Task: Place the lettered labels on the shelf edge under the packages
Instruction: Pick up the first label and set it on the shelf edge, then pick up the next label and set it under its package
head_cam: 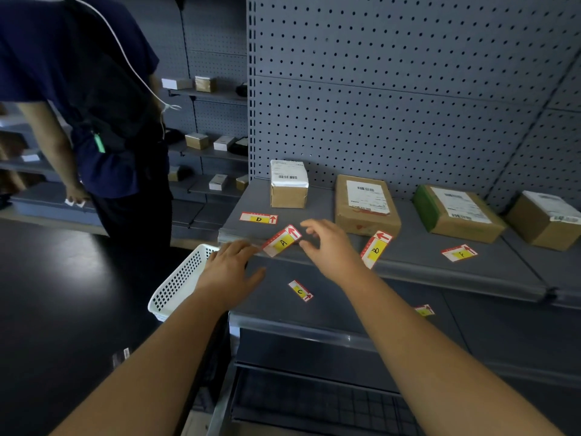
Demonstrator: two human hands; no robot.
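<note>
Flanking label A [282, 240], which is lying askew at the shelf edge [440, 274], the left hand [229, 269] and right hand [327, 243] are gripping nothing, fingers relaxed; all 6 labels [258, 218] are seemingly lying unplaced.

Four taped cardboard packages [364, 204] stand in a row at the back of the grey shelf. Label D [258, 218], red and white with a yellow patch like the others, lies flat in front of the leftmost package. Label A [282, 240] and label B [375, 248] are tilted at the shelf edge [456, 277]. Label F [459, 253] lies further right, and label C [300, 290] is on the shelf below.
</note>
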